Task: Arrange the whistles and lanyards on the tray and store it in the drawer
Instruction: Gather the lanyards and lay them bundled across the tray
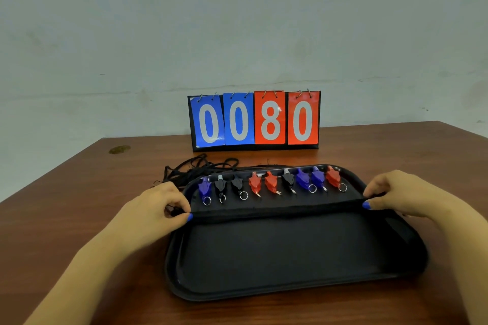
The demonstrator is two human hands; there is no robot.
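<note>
Black cloth [277, 210], pinched by my left hand [161, 210] and right hand [396, 196], hides the tray's [290, 290] middle; the scoreboard [254, 120] reads 0080.

**Off-task items noted**

A flip scoreboard [254, 121] is stood upright near the far edge of the brown wooden table [79, 192], reading 0 0 on blue cards, 8 0 on red. A pale stained wall [237, 21] is seen behind. A round mark [119, 149] is noted toward the table's far left corner.
</note>
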